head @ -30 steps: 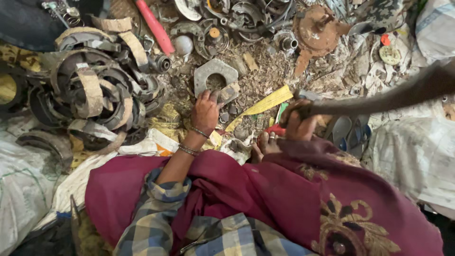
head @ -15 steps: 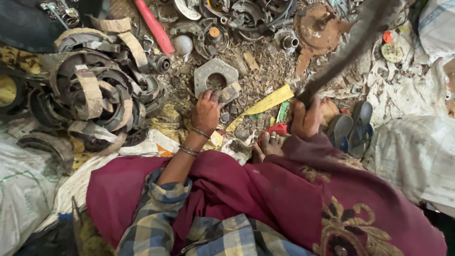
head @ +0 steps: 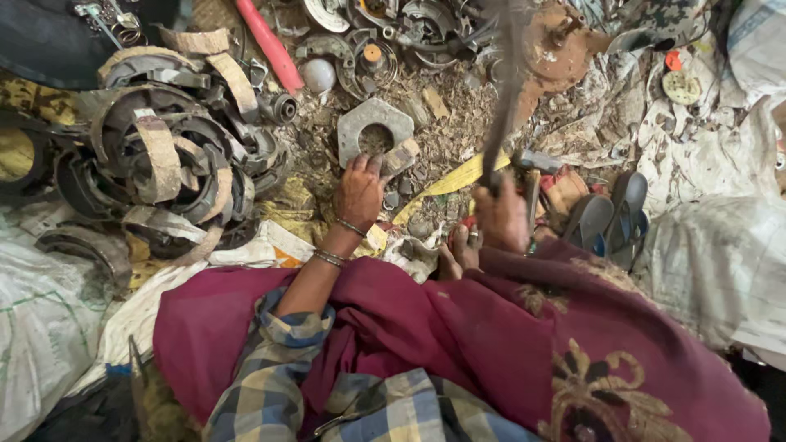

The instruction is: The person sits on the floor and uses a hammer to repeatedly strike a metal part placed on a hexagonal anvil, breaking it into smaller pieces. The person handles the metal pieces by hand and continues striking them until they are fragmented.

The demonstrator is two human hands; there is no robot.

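My left hand [head: 359, 193] rests on the ground among metal scrap, its fingers pinching a small rusty metal block [head: 401, 155] against the edge of a large grey hexagonal nut [head: 354, 129]. My right hand [head: 501, 218] is closed on the handle of a long dark tool [head: 501, 98], which points up and away from me and is blurred by motion; its head cannot be made out. My bare foot [head: 455, 259] shows between the hands, above my maroon wrap [head: 458, 344].
A heap of curved brake shoes [head: 164, 155] lies to the left. A red rod [head: 270, 45], a rusty disc [head: 557, 45] and loose parts lie beyond. A yellow strip [head: 450, 180] crosses the middle. Grey sandals [head: 610, 217] and white sacks [head: 720, 245] are at right.
My right hand has swung the long tool from lying out to the right, up through a diagonal, to nearly straight ahead. My left hand has stayed on the block by the nut.
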